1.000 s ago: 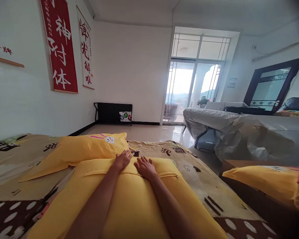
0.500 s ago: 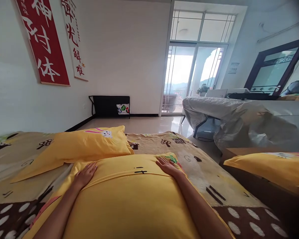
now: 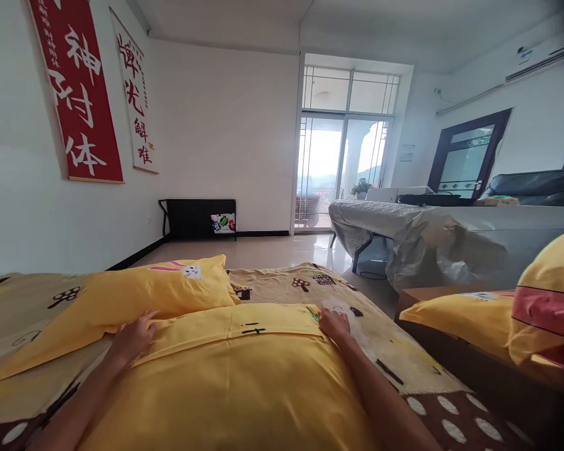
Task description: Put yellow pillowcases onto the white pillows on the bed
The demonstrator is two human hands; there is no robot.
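A plump yellow pillow point(image 3: 235, 388) lies in front of me, its far end crossed by a seam with small dark marks. My left hand point(image 3: 135, 337) is closed on its far left corner, the fingertips partly out of sight. On the far right corner, beside a green printed leaf, my right hand point(image 3: 334, 324) grips the cloth with curled fingers. Just beyond my left hand rests a second yellow pillow point(image 3: 155, 288) with a rabbit face. Both lie on a beige patterned blanket point(image 3: 272, 275).
At the right, more yellow pillows point(image 3: 455, 316) rest on a brown box-like surface point(image 3: 418, 292). Behind them stands a table under plastic sheeting point(image 3: 423, 244). A black folded frame point(image 3: 192, 219) leans at the far wall, left of a glass sliding door point(image 3: 319, 169).
My hands have gone from lying flat on the pillow's top to gripping its far corners, moving outward. The view has tilted up and turned slightly right.
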